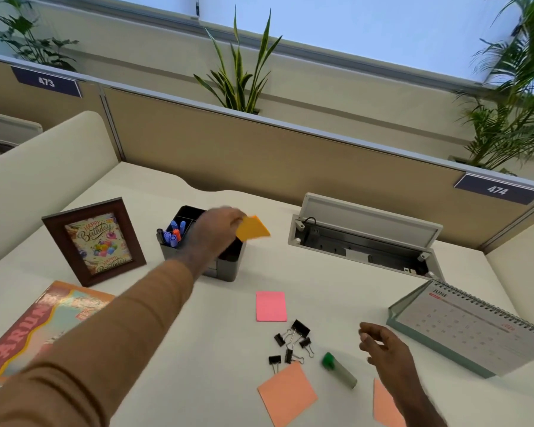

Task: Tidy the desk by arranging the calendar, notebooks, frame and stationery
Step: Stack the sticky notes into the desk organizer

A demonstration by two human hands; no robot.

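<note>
White cubicle worktop half sorted: left hand pinching orange sticky pad over desk organiser, likely for stowing, right hand loose and empty near binder clips, frame upright, calendar at right.

A white desk carries a framed birthday card, a grey organiser, a colourful notebook, a pink sticky pad, black binder clips, a green-capped marker, peach notes and a June calendar
</note>
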